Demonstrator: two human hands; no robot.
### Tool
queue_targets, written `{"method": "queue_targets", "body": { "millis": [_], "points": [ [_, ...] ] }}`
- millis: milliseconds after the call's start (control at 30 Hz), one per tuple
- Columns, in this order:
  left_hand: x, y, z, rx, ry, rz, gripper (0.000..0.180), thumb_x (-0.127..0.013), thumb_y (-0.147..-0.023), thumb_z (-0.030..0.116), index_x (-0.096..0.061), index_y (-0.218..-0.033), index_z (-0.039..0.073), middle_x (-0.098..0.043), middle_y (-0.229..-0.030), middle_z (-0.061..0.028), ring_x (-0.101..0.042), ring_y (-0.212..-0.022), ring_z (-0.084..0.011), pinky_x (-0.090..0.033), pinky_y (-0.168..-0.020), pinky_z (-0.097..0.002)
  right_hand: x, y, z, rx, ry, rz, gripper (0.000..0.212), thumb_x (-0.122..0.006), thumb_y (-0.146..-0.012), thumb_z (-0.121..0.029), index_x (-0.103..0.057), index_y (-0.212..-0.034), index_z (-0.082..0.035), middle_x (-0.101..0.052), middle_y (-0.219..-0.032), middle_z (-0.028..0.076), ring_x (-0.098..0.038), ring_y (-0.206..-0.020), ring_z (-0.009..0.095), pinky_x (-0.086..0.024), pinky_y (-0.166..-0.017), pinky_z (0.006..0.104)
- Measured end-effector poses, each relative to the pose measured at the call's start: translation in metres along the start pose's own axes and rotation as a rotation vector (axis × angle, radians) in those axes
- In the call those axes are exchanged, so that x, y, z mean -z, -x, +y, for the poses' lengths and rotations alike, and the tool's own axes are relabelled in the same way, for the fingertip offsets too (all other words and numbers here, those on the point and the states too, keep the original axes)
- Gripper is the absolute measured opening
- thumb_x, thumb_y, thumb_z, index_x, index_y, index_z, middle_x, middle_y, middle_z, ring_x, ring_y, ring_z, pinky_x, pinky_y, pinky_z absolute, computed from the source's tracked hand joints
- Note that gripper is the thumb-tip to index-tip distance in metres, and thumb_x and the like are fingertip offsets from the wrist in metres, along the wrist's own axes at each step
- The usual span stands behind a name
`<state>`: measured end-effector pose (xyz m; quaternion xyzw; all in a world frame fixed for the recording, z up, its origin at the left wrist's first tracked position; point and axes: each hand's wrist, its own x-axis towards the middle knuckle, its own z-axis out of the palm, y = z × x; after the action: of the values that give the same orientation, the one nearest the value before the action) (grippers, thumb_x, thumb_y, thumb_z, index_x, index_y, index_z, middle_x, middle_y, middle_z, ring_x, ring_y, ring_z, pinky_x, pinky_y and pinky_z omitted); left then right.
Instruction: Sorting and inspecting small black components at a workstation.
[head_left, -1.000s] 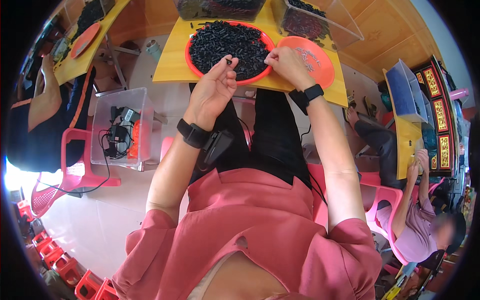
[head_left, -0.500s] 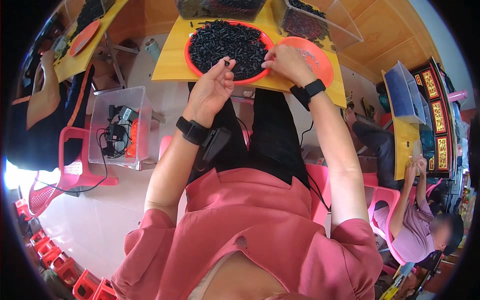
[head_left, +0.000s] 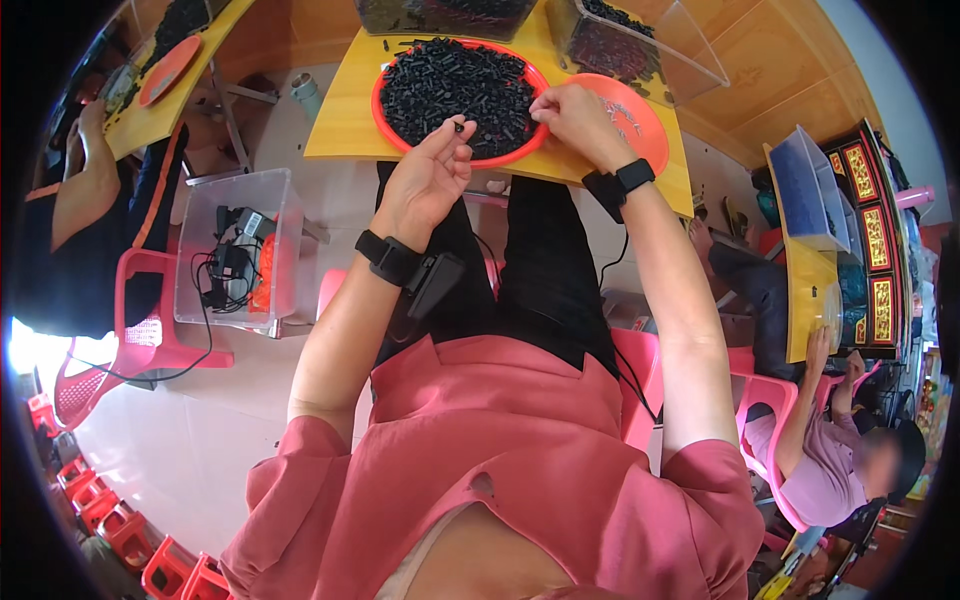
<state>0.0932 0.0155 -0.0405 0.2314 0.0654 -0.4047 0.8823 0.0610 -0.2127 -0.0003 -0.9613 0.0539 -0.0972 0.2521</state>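
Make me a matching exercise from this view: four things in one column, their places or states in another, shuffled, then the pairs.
1. left hand
2. right hand
3. red tray
4. clear plastic bin

A. on the floor, holding cables
B. pinching one small black piece
C. heaped with small black pieces
D. fingers on the heap at the tray's right edge

Pairs: 1-B, 2-D, 3-C, 4-A

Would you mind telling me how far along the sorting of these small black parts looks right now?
Done: a few small pieces lie on the smaller orange plate. In hand: the left hand pinches one small black piece over the big red tray, while the right hand reaches into the pile at its edge. Left: the heap of black parts in that tray looks nearly full.
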Motion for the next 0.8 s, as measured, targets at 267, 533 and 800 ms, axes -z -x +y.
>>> {"method": "queue_targets", "body": {
  "millis": [267, 533, 800],
  "points": [
    [-0.001, 0.000, 0.000, 0.000, -0.011, 0.007, 0.017, -0.055, -0.093, 0.016, -0.056, -0.108, 0.007, -0.062, -0.103, -0.0035, -0.054, -0.071, -0.0107, -0.046, -0.060, -0.0215, -0.007, -0.001, -0.007, 0.034, 0.010, -0.125, 0.014, -0.065, -0.077, -0.016, -0.068, -0.081, -0.003, -0.067, -0.078, 0.015, -0.064, -0.077, 0.031, -0.050, -0.071, 0.0386],
    [0.000, 0.002, 0.001, -0.002, 0.005, 0.003, 0.018, -0.055, -0.093, 0.017, -0.057, -0.109, 0.007, -0.063, -0.103, -0.0036, -0.054, -0.071, -0.0109, -0.046, -0.060, -0.0214, -0.006, -0.009, -0.012, -0.032, 0.109, -0.072, 0.011, -0.063, -0.077, -0.015, -0.069, -0.080, -0.007, -0.067, -0.083, 0.015, -0.065, -0.081, 0.033, -0.050, -0.072, 0.0418],
    [0.000, 0.000, 0.000, 0.007, -0.002, -0.007, 0.019, -0.055, -0.093, 0.017, -0.057, -0.109, 0.007, -0.063, -0.103, -0.0036, -0.055, -0.071, -0.0109, -0.046, -0.060, -0.0214, -0.022, -0.022, -0.017, -0.059, 0.347, -0.048, 0.017, -0.058, -0.075, -0.011, -0.068, -0.084, -0.001, -0.066, -0.087, 0.023, -0.064, -0.086, 0.038, -0.051, -0.073, 0.0453]
  ]
}}
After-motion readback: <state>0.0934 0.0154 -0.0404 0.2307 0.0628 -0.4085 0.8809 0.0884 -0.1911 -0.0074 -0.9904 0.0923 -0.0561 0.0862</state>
